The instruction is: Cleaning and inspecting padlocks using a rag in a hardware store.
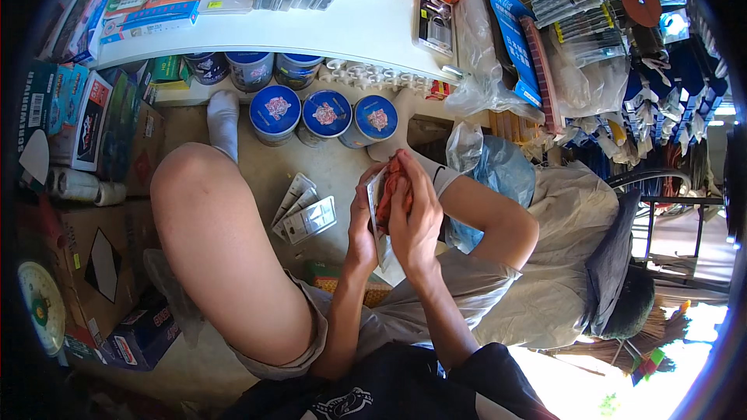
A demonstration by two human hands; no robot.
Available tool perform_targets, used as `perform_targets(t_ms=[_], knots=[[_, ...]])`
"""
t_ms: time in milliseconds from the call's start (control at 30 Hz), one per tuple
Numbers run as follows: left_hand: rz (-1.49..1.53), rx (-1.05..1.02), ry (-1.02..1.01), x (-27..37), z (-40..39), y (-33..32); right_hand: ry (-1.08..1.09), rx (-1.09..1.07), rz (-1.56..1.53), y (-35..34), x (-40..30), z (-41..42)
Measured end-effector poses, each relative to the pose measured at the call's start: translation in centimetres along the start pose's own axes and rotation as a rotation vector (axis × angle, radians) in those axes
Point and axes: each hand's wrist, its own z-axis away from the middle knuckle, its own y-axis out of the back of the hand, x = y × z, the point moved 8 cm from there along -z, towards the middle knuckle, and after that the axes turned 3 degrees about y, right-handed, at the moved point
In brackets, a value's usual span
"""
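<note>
Between my knees, my left hand point(363, 227) holds a flat, clear-edged plastic package point(374, 204) upright, seen nearly edge-on. Against its face my right hand point(415, 216) presses a crumpled red-orange cloth point(392, 195). What the package contains is hidden by the cloth and fingers. On the floor to the left of my hands lie several flat packages point(309, 220), fanned over one another. Beyond them stand blue-lidded tubs point(327, 115) with a pink flower design on each lid.
A white shelf point(262, 32) across the front carries packaged tool bits and plastic cases. More blue-lidded tubs point(250, 67) stand beneath it. Cardboard boxes point(96, 268) and a round dial point(42, 306) are at the left. Plastic bags point(496, 169) lie beside my right leg.
</note>
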Motion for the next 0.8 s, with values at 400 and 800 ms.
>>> perform_targets(t_ms=[400, 800], knots=[[0.220, -0.192, 0.009, -1.6, -1.1, 0.0, 0.035, -0.078, -0.080, -0.1, -0.3, 3.6], [0.169, -0.030, 0.151, -2.5, 0.3, -0.4, -0.124, 0.043, -0.155, 0.4, 2.5, 2.8]])
